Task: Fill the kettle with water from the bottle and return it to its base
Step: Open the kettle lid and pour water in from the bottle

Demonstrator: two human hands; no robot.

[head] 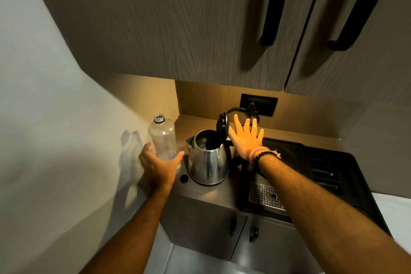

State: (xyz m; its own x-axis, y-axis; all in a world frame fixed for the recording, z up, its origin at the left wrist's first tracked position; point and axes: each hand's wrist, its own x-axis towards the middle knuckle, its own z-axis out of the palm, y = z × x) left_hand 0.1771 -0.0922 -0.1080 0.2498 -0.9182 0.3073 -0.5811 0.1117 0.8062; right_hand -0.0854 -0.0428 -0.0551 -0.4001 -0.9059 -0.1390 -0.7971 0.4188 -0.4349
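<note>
My left hand [159, 165] wraps the uncapped bottle [163, 139] low down, upright on the counter [213, 193], mouth up. Right hand [245, 138] splayed, empty, behind the raised lid [223, 125]. Kettle [209, 158] beside the bottle, axis vertical, spout left. Seemingly poured; best close the lid gently before seating it.

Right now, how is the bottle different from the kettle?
The bottle is clear plastic and looks nearly empty; the kettle is shiny metal. The bottle is tall and thin; the kettle is short and wide. The left hand wraps the bottle; the right hand hovers open by the kettle's raised lid. Both stand upright, open on top.
</note>
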